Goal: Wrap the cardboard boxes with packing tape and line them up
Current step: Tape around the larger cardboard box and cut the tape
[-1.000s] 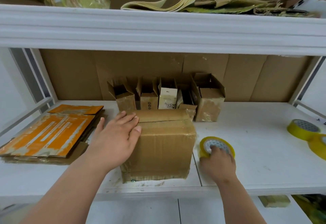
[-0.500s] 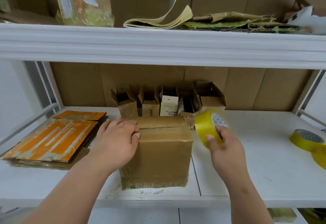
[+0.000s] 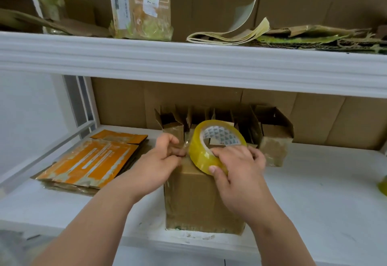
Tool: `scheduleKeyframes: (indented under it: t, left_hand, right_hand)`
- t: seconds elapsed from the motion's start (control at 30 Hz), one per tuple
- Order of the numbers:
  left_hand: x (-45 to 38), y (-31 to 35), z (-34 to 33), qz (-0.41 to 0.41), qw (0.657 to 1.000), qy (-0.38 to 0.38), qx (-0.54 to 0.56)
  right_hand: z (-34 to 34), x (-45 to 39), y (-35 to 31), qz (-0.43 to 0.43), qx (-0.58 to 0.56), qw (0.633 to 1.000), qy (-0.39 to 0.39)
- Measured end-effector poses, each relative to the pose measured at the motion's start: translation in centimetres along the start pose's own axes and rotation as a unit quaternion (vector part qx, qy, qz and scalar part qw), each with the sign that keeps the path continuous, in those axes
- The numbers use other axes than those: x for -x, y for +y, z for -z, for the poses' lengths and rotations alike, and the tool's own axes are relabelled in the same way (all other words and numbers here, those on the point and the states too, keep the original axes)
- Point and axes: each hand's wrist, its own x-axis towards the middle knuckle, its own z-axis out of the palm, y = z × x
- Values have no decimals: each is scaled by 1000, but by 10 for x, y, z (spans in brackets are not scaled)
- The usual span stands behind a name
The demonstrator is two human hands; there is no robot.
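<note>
A brown cardboard box (image 3: 199, 201) stands near the front of the white shelf (image 3: 314, 192), its sides shiny with tape. My right hand (image 3: 236, 173) grips a yellow roll of packing tape (image 3: 209, 146) and holds it tilted over the box's top. My left hand (image 3: 161, 159) pinches the loose clear end of the tape just left of the roll, above the box's top left edge. A row of small open cardboard boxes (image 3: 274, 138) stands behind against the back wall, partly hidden by the roll and hands.
Flattened orange cartons (image 3: 92, 161) lie stacked at the left of the shelf. Another yellow tape roll (image 3: 383, 186) shows at the right edge. The upper shelf (image 3: 188, 60) holds a taped box (image 3: 142, 4) and folded cardboard scraps (image 3: 293, 35).
My right hand lifted the tape roll off the shelf and brought it over the box. My left hand left the box's top and took hold of the tape end.
</note>
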Motion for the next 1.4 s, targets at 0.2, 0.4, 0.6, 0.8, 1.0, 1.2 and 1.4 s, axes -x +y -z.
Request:
scheduleKeyframes:
  t: [0.2, 0.4, 0.6, 0.8, 1.0, 1.2, 1.4]
  left_hand:
    - [3, -11, 2, -21, 992, 40, 122]
    - [1, -19, 8, -27, 990, 67, 122]
    - [-1, -23, 4, -23, 987, 94, 130]
    - [-2, -25, 5, -11, 982, 94, 166]
    - [-7, -20, -2, 12, 969, 151, 195]
    - [-13, -15, -4, 4, 969, 193, 152]
    - [-11, -13, -5, 20, 958, 196, 209]
  right_hand:
    - [-2, -8, -9, 32, -5, 999, -24]
    - [-7, -15, -13, 63, -12, 997, -36]
    - [-4, -22, -7, 57, -14, 996, -59]
    - [2, -35, 15, 21, -54, 991, -117]
    - [-7, -41, 20, 61, -183, 976, -104]
    - [3, -56, 15, 67, -223, 968, -90]
    - [27, -65, 20, 58, -253, 960, -101]
